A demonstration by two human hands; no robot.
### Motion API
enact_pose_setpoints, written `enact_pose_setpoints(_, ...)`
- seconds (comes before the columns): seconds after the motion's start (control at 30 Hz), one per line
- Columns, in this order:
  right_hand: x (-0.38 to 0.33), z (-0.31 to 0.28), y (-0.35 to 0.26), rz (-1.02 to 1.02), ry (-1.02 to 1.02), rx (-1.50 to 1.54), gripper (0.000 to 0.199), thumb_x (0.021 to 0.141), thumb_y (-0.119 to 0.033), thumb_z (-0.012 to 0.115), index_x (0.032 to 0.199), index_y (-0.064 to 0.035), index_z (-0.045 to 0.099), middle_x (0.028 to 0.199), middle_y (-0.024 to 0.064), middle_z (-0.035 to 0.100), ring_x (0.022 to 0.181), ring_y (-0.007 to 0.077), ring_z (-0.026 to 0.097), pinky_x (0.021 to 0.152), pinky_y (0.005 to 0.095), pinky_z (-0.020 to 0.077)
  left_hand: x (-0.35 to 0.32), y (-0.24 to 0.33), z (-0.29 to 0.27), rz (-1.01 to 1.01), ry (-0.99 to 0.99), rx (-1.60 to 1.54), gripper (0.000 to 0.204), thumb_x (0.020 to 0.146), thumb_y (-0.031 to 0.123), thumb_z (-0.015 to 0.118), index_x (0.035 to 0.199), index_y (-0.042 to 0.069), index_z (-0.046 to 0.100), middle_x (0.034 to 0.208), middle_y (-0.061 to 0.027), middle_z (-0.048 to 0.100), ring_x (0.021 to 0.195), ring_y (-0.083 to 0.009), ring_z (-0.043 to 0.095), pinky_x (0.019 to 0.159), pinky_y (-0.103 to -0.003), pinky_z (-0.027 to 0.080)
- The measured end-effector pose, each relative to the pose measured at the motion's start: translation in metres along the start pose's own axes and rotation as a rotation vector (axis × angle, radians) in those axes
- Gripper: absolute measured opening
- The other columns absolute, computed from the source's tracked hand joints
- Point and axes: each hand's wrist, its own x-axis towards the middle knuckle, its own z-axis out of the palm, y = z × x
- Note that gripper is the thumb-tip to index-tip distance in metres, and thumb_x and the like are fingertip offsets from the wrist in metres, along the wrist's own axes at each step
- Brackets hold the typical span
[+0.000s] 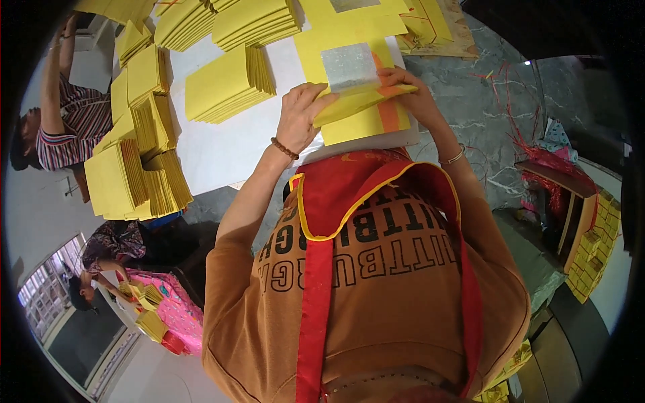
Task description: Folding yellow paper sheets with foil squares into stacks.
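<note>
At the table's near edge lies a yellow paper sheet [363, 129] with an orange stripe down its right side, partly folded, its raised flap running between my hands. My left hand [300, 114] pinches the left end of the flap. The right end is gripped by my right hand [412, 96], its fingertips near the orange stripe. Just beyond the flap, a silver rectangle [348, 65] shows on yellow paper. My fingers partly hide both ends of the fold.
A fanned stack of folded yellow papers [228, 86] lies left on the white tabletop [201, 151]. More folded bundles [117, 178] line the table's left edge. Two other people work at left, one in a striped shirt [74, 127]. Red strings [514, 101] hang at right.
</note>
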Motion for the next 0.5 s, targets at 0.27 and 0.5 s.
enact_pose_setpoints(0.27, -0.028, 0.000, -0.042, -0.428, -0.096, -0.637, 0.012, 0.073, -0.010, 0.064, 0.083, -0.0094, 0.057, 0.114, 0.0055, 0.055, 0.118, 0.0267, 0.042, 0.096, 0.0402, 0.0314, -0.014, 0.021, -0.028, 0.039, 0.058, -0.092, 0.032, 0.074, 0.011, 0.056, 0.107, 0.009, 0.058, 0.104, -0.0116, 0.057, 0.098, -0.0290, 0.052, 0.083, -0.036, 0.038)
enact_pose_setpoints(0.5, -0.043, 0.019, -0.038, -0.062, -0.080, -0.354, 0.014, 0.076, -0.013, 0.063, 0.086, -0.0058, 0.058, 0.089, 0.0068, 0.062, 0.087, 0.0214, 0.059, 0.075, 0.0319, 0.0436, -0.021, 0.036, -0.020, -0.275, 0.000, -0.308, 0.021, 0.084, 0.012, 0.051, 0.102, 0.001, 0.054, 0.085, -0.0145, 0.060, 0.075, -0.0303, 0.058, 0.066, -0.034, 0.045)
